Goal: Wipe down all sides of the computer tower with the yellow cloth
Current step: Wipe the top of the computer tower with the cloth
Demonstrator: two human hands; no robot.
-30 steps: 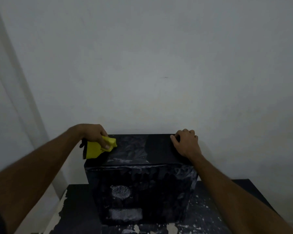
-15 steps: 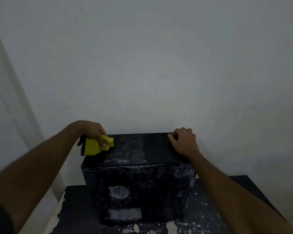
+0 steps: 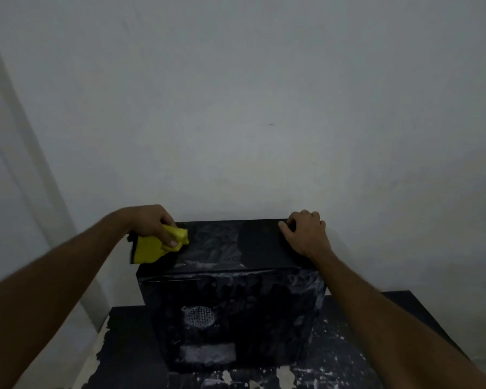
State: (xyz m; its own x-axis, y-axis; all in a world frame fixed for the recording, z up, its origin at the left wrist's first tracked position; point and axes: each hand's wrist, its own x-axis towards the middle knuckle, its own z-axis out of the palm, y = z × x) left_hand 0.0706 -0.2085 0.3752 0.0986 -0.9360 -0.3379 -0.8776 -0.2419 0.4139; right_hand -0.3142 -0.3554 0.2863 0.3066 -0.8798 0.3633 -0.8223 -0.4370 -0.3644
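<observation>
The black computer tower (image 3: pixel 230 313) stands on a dark table, its near face and top streaked with white dust. My left hand (image 3: pixel 152 224) grips the folded yellow cloth (image 3: pixel 155 247) at the top's far left corner, with the cloth hanging over the left edge. My right hand (image 3: pixel 306 234) holds the top's far right corner, fingers curled over the back edge. A round mesh vent (image 3: pixel 199 315) shows on the near face.
The black table (image 3: pixel 357 349) has chipped, white-flecked paint and a worn left edge. A plain grey wall (image 3: pixel 264 122) rises right behind the tower. The wall corner runs down the left side.
My left hand with the cloth has shifted slightly back and left along the top's left edge. The right hand keeps its hold on the far right corner.
</observation>
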